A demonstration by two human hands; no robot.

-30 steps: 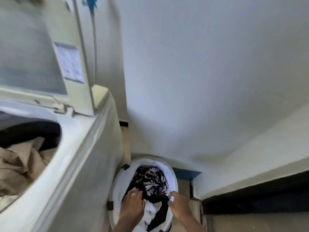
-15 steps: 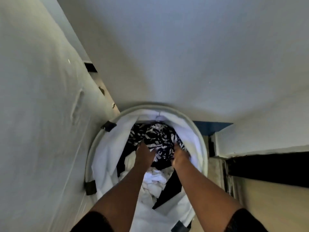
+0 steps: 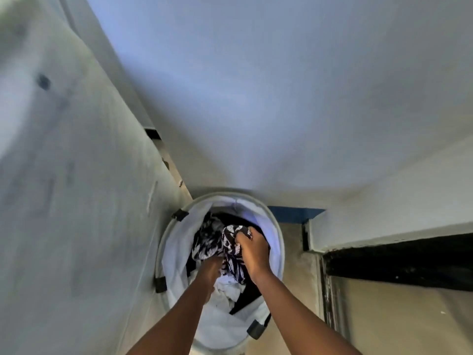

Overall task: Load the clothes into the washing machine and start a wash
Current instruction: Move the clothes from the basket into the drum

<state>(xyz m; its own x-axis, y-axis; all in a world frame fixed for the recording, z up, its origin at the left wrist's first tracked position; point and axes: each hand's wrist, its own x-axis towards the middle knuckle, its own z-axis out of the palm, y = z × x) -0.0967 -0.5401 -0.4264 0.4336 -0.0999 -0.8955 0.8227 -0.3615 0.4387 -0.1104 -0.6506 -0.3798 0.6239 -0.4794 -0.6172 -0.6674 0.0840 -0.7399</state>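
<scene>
A round white laundry basket point(image 3: 176, 252) stands on the floor against the washing machine's white side point(image 3: 76, 201). Inside lie a black-and-white patterned garment point(image 3: 207, 242), white clothes point(image 3: 227, 290) and a black piece point(image 3: 245, 298). My right hand point(image 3: 252, 252) is shut on a bunched part of the patterned garment, lifted slightly above the pile. My left hand point(image 3: 211, 269) is pushed down into the clothes under that garment; its fingers are hidden. The machine's tub and lid are out of view.
A white wall point(image 3: 281, 98) rises right behind the basket. A blue strip point(image 3: 294, 213) runs at the wall's foot. At the right a low white ledge point(image 3: 384, 226) sits over a dark opening point(image 3: 399, 262). The floor point(image 3: 384, 316) is beige.
The view dropped from the open machine top to the basket. Both hands went deeper into the clothes, and my right hand has gathered and raised the patterned garment.
</scene>
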